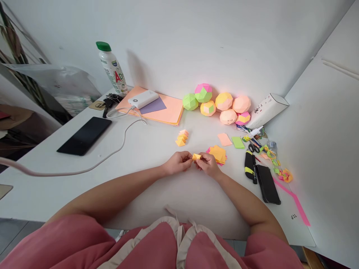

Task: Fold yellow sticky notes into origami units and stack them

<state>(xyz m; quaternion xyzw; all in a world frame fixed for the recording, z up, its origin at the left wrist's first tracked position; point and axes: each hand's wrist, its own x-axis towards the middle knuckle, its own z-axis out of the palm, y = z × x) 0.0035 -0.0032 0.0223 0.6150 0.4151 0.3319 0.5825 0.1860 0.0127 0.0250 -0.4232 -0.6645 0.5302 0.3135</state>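
Between my two hands is a small folded piece of yellow-orange paper (196,157), held just above the white table. My left hand (178,163) pinches its left side with thumb and fingertips. On its right side, the fingers of my right hand (208,164) are closed on the same piece. Beyond my left hand stands a short row of folded paper units (182,138), orange at the front and peach at the back. A stack of orange paper squares (218,154), with pink edges showing beneath, lies just past my right hand.
Several paper balls (224,101) sit against the wall, near a white box (269,108). Peach (224,139) and green slips (238,142) lie before them. Right: a cutter (249,164), scissors (254,148), a phone (268,184). Left: a tablet (84,136), power bank (143,99), cable (123,140), bottle (113,71).
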